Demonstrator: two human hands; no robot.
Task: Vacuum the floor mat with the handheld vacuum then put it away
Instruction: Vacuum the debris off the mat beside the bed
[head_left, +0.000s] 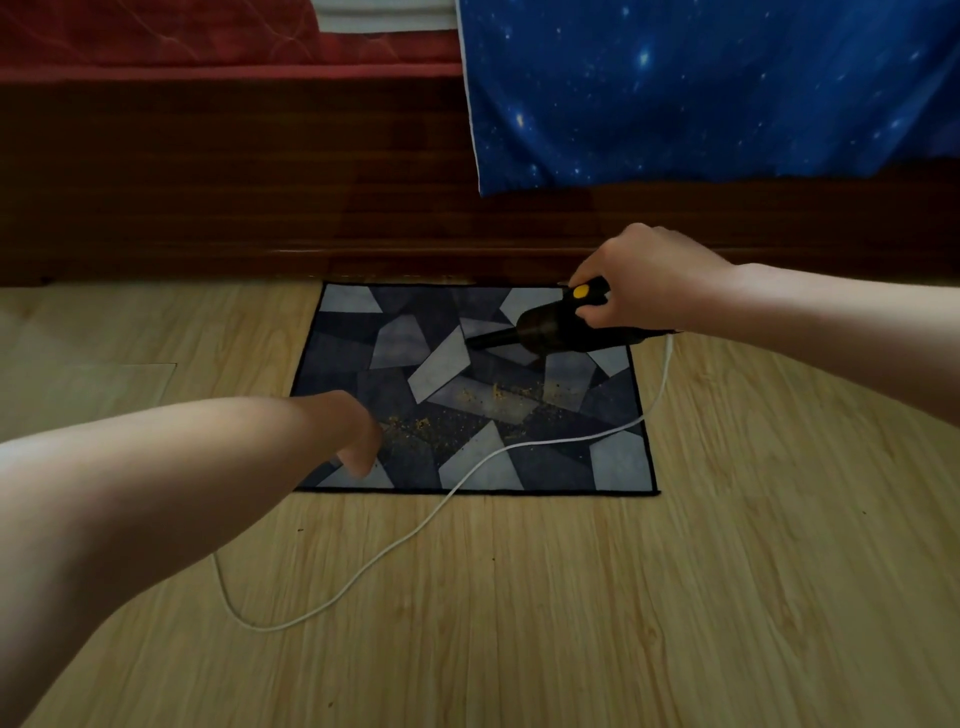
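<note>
1. Fingers (592, 313) of the right hand (652, 288) grip the black handheld vacuum with yellow button (550, 327), held over the far side of the grey-blue patchwork floor mat (337, 358).
2. Left hand (358, 436) rests at the mat's near-left corner; whether its fingers are open or closed I cannot tell.
3. It is better to sweep slowly toward the yellowish crumbs (467, 415).

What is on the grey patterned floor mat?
Yellowish crumbs and a white cord lie on it; the black handheld vacuum is over it; the left hand hides one corner.
</note>
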